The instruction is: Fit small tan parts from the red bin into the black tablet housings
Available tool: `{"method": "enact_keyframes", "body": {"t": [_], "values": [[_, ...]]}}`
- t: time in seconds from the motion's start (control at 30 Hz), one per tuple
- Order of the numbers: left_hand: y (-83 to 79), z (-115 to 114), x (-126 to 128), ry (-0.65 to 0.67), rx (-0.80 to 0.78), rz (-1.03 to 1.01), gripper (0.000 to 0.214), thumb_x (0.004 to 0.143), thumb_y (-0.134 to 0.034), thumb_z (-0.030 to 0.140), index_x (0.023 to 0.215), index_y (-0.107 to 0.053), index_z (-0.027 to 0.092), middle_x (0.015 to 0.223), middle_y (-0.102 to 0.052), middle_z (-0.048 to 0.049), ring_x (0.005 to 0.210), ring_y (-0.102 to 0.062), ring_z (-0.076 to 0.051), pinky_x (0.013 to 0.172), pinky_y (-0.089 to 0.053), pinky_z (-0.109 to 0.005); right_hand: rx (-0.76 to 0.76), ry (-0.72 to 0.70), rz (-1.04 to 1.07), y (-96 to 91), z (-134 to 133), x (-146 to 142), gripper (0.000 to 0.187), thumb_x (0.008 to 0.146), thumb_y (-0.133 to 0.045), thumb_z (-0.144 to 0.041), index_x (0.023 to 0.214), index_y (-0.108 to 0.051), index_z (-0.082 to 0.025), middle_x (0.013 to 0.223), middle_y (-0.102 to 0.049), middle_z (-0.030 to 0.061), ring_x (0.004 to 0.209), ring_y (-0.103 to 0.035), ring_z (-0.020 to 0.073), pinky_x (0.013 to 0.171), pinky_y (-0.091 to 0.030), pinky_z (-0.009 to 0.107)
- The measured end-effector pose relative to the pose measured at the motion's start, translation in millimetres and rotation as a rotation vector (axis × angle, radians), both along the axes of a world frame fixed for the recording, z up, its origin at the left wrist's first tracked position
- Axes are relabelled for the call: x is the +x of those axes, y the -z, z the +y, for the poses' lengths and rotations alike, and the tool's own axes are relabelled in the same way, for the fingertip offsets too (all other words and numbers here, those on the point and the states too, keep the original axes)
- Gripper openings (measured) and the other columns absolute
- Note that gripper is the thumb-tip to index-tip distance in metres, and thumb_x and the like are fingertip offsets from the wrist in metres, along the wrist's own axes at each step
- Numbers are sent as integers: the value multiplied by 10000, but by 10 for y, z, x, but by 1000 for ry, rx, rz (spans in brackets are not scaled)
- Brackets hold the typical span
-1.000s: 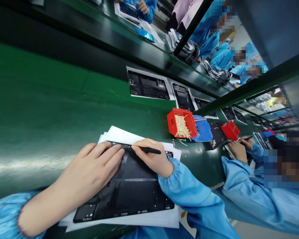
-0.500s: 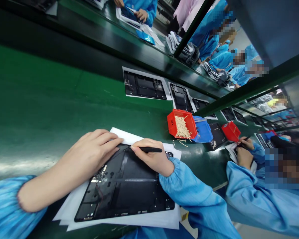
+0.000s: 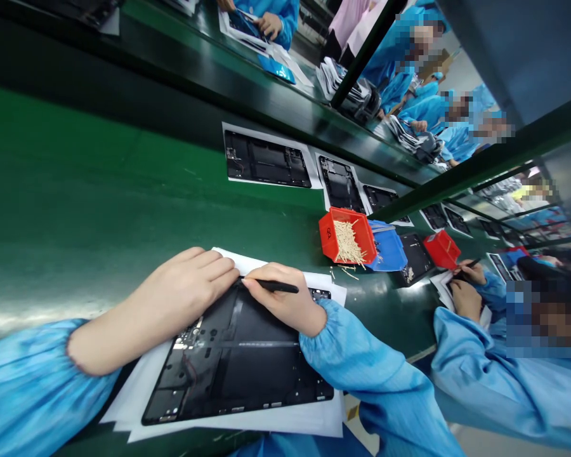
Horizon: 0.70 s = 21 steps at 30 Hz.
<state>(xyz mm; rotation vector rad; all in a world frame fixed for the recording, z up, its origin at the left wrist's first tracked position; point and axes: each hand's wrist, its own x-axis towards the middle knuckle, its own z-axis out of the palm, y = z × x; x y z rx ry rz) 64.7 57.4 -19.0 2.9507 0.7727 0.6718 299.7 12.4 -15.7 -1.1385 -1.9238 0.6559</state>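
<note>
Black tablet-like shell (image 3: 266,381) lies inner face up on white sheets (image 3: 321,426), under our hands and extending toward us. Our right hand (image 3: 285,297) is closed in a pinch on a slim black tool (image 3: 278,287), held near the shell's far edge; the tip is too small to make out. Our left hand (image 3: 185,287) is palm down, fingers bent at the same edge; we cannot tell whether they grip anything. Fingertips of both hands sit just beside each other; contact unclear.

Beyond and right of our right hand we note a red bin (image 3: 328,244) of pale sticks (image 3: 346,240), a few loose ones beside it, and a blue tray (image 3: 391,251) adjoining. Ahead of our hands, similar shells (image 3: 266,160) lie in a row along the green bench (image 3: 99,209). Well to our right hand's right: a co-worker's blue sleeve (image 3: 480,362).
</note>
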Motion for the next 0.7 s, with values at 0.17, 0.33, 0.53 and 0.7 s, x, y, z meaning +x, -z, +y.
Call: {"method": "enact_keyframes", "body": {"t": [0.17,0.33,0.53,0.7], "values": [[-25,8,-5,1,-13,-21,283,1015,-514,65,986,-754,212,930,-737,-54,814,-614,-241,785,-469,-404,-47,29,-28,-4,-14,30,213,1055,-698,-345,928,-823,-229,917,-841,50,834,-794,187,843,-660,327],[-41,11,-7,-7,-46,-14,285,1017,-515,71,1045,-760,213,1001,-775,-60,857,-642,-251,775,-471,-407,-43,4,-29,19,-11,40,217,1056,-706,-361,950,-829,-217,925,-843,59,837,-795,189,852,-668,339],[-36,-7,5,-15,37,10,313,1030,-480,57,1029,-762,194,998,-776,-77,852,-635,-258,774,-463,-413,-44,11,-30,20,-5,31,204,1051,-717,-363,945,-830,-230,925,-843,49,839,-802,192,848,-671,337],[-44,-16,11,-6,61,8,306,1027,-479,44,1049,-760,162,1015,-778,-94,864,-643,-263,770,-462,-415,-3,-19,39,10,6,20,197,1057,-711,-334,966,-834,-211,942,-855,52,841,-808,184,839,-674,325]]}}
